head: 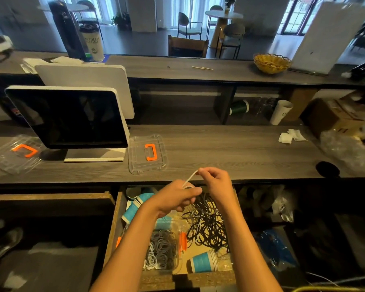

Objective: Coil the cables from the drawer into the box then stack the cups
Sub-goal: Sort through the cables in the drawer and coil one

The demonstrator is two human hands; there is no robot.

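Above the open drawer (114,224), both my hands work a thin white cable (190,177). My left hand (177,197) grips a small coil of it, and my right hand (214,181) pinches the free end just above. In the drawer lies a tangle of black cables (209,224) on the right. A clear plastic box (163,247) at the drawer's middle holds several coiled grey and white cables. Blue paper cups lie on their sides: some at the drawer's back left (133,209) and a small stack at the front right (202,261).
On the grey counter stand a point-of-sale screen (70,116), a clear lid with an orange handle (148,153) and another clear lid (17,152) at the left. White napkins (291,135) and crumpled plastic wrap (346,146) lie to the right. A yellow basket (271,63) sits on the upper shelf.
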